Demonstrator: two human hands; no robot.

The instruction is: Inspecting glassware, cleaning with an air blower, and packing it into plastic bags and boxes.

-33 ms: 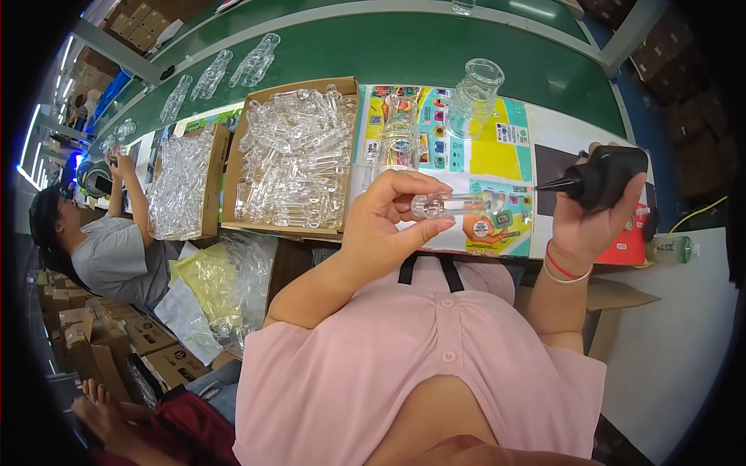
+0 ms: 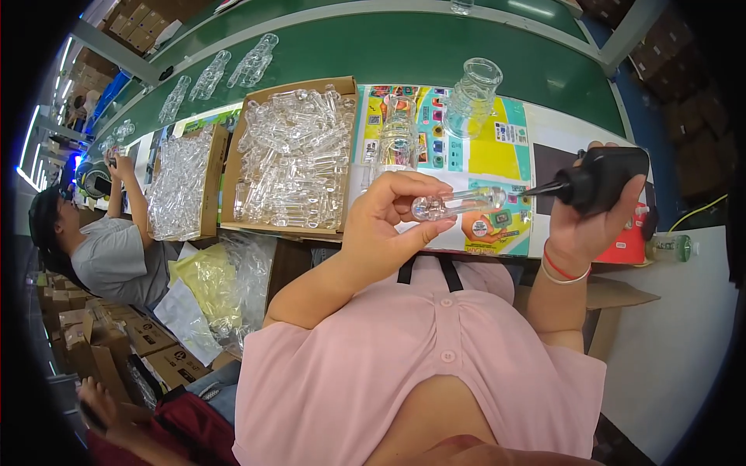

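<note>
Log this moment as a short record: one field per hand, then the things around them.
Left hand: pinches a small clear glass tube at chest height, tube lying sideways.
Right hand: grips a black handheld tool, its thin nozzle aimed at the tube's open end.
Cardboard box: open, full of clear glass pieces, on the bench ahead.
Glass jar: stands on a colourful printed sheet.
Co-worker: seated to the left.

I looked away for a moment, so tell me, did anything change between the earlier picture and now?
Nothing visibly changed. The left hand holds the clear glass tube as before, and the right hand keeps the black nozzle tool with its tip at the tube's end. The cardboard box of glass pieces and the glass jar sit where they were.
</note>
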